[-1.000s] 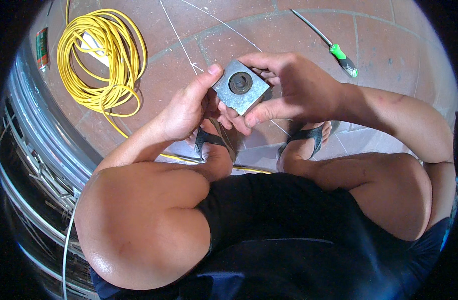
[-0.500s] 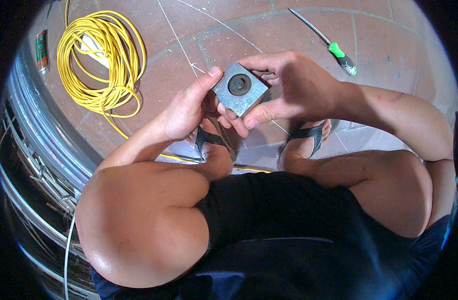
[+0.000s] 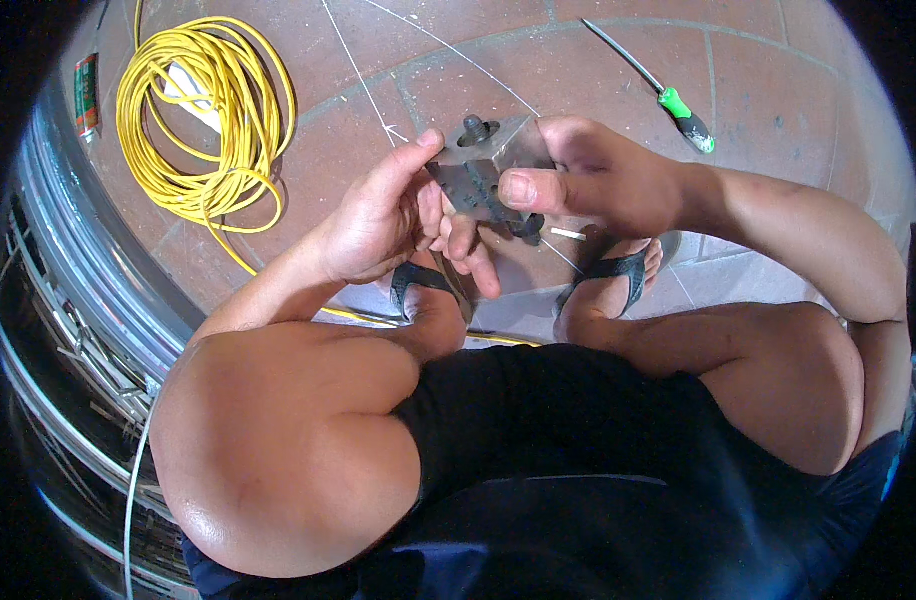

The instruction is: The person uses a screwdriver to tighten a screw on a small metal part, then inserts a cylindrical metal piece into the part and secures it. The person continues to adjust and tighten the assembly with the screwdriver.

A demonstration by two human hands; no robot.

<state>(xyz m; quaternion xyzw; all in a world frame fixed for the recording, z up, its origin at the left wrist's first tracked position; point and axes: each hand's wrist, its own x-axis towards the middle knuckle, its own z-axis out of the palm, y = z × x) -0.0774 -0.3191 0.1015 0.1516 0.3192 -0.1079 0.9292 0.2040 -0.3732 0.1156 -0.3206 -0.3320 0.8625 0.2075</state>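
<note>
A grey metal block [image 3: 466, 185] is held up between my two hands, above the floor and in front of my feet. It is tilted so that a dark, greasy side faces me. A bolt [image 3: 473, 128] stands up in the round hole at its far top, and a dark piece [image 3: 525, 230] sticks out below its lower right. My left hand [image 3: 378, 222] grips the block's left edge, thumb on top and fingers curled beneath. From the right, my right hand [image 3: 610, 185] clasps it with the thumb pressed on the near face; its other fingers are mostly hidden behind the block.
A coiled yellow cable [image 3: 263, 110] lies on the tiled floor at the far left, near a green and red tube [image 3: 86, 95]. At the far right is a screwdriver [image 3: 670, 100] with a green and black handle. Bundled metal tubes [image 3: 118, 250] run along the left.
The block has been turned in my hands: its flat face with the round hole has tipped away, and a darker side now shows. My right thumb has moved up onto that side.
</note>
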